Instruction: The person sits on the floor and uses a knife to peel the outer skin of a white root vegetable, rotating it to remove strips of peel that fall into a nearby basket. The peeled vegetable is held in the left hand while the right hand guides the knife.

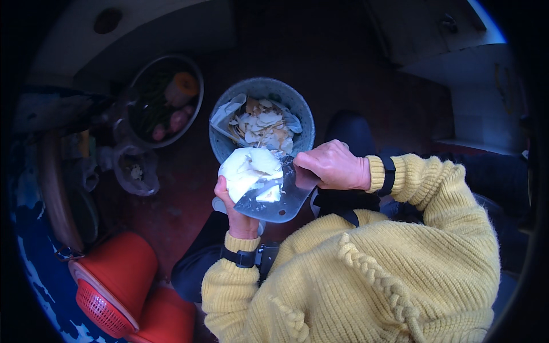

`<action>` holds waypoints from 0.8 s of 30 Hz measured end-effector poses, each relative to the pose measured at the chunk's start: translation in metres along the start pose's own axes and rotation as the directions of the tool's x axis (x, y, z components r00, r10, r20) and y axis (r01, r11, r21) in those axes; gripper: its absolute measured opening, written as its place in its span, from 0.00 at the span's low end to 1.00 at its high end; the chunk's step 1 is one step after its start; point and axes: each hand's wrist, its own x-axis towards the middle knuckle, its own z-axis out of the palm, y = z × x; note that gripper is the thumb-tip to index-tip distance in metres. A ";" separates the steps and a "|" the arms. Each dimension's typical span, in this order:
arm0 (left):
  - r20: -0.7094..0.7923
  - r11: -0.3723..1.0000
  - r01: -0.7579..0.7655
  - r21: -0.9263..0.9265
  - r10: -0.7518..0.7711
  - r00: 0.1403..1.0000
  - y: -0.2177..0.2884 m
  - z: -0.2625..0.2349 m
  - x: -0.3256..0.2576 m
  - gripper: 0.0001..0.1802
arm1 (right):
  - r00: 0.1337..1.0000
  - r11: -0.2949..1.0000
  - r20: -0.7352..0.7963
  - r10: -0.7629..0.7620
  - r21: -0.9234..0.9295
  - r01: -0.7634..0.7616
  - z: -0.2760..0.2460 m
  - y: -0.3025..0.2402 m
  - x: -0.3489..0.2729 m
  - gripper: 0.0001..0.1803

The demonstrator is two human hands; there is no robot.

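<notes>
My left hand is closed round a large white peeled vegetable, its thumb along the left side; the exact kind is not clear. In my right hand is a cleaver, gripped with the fingers wrapped round it and the handle mostly hidden. The broad dark blade lies against the vegetable's near right side, with a white piece on it. Just beyond my hands stands a grey-blue speckled bucket, which holds pale peelings and some plastic.
To the left of the bucket is a round basin of green vegetables and an orange-fleshed piece. A clear plastic bag sits nearer. Red tubs and a red basket stand at lower left. White cabinets line the right.
</notes>
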 end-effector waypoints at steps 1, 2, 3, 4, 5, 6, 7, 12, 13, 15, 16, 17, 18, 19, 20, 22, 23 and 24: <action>-0.026 0.998 -0.035 0.047 0.036 0.999 -0.001 0.000 0.001 0.40 | 1.000 1.000 -0.007 0.026 0.004 -0.026 0.002 0.000 0.001 0.13; -0.069 0.995 -0.061 0.085 0.067 0.995 -0.003 0.000 0.000 0.40 | 0.998 0.998 -0.003 0.058 0.018 -0.058 0.006 -0.003 0.001 0.13; -0.091 0.991 -0.087 0.102 0.096 0.991 -0.004 -0.001 0.001 0.39 | 0.996 0.996 0.003 0.086 0.029 -0.086 0.008 -0.004 0.001 0.13; -0.100 0.986 -0.097 0.137 0.111 0.989 -0.004 -0.001 0.002 0.39 | 0.995 0.995 -0.003 0.098 0.026 -0.098 0.010 -0.006 0.001 0.13; -0.127 0.987 -0.088 0.135 0.105 0.986 -0.005 -0.002 0.002 0.39 | 0.994 0.993 -0.008 0.112 0.026 -0.112 0.013 -0.008 0.000 0.13; -0.134 0.990 -0.084 0.115 0.099 0.986 -0.005 -0.002 0.002 0.39 | 0.994 0.994 -0.025 0.107 0.037 -0.106 0.014 -0.006 0.000 0.13; -0.118 0.991 -0.088 0.101 0.100 0.988 -0.006 -0.003 0.003 0.39 | 0.995 0.995 -0.011 0.102 0.017 -0.102 0.014 -0.005 0.000 0.13; -0.049 0.999 -0.022 0.047 0.025 0.998 -0.008 -0.007 0.005 0.38 | 0.998 1.000 -0.055 -0.007 0.025 0.008 0.015 0.007 0.002 0.10; -0.051 0.998 -0.038 0.051 0.040 0.998 -0.008 -0.007 0.005 0.38 | 0.998 0.999 -0.067 -0.013 0.036 0.015 0.016 0.008 0.003 0.10; -0.029 0.997 -0.062 0.050 0.064 0.998 -0.007 -0.007 0.006 0.38 | 0.997 0.999 -0.066 0.031 -0.013 -0.032 0.017 0.004 0.003 0.13; -0.052 0.996 -0.057 0.065 0.061 0.997 -0.007 -0.007 0.007 0.38 | 0.996 0.999 -0.090 0.030 -0.023 -0.032 0.018 0.002 0.004 0.16; -0.063 0.997 -0.056 0.059 0.060 0.996 -0.006 -0.006 0.007 0.38 | 0.993 0.999 -0.113 0.021 -0.021 -0.023 0.017 0.001 0.004 0.20; -0.078 0.998 -0.050 0.049 0.054 0.995 -0.006 -0.005 0.008 0.37 | 0.993 0.999 -0.112 0.034 -0.010 -0.036 0.016 0.001 0.004 0.19; -0.081 0.995 -0.062 0.072 0.068 0.994 -0.006 -0.004 0.009 0.37 | 0.993 0.999 -0.114 0.039 0.012 -0.038 0.014 0.001 0.004 0.18; -0.093 0.994 -0.060 0.092 0.069 0.993 -0.006 -0.003 0.008 0.37 | 0.992 0.998 -0.115 0.048 0.036 -0.044 0.013 0.001 0.003 0.17; -0.099 0.991 -0.059 0.121 0.071 0.993 -0.005 -0.001 0.008 0.37 | 0.989 0.996 -0.143 0.027 0.093 -0.013 0.010 0.004 0.002 0.16; -0.093 0.990 -0.056 0.132 0.068 0.993 -0.004 0.000 0.007 0.37 | 0.988 0.991 -0.155 0.025 0.130 -0.004 0.010 0.006 0.001 0.15; -0.065 0.991 -0.062 0.121 0.070 0.995 -0.004 0.000 0.006 0.37 | 0.988 0.989 -0.155 0.025 0.145 -0.003 0.009 0.008 0.000 0.15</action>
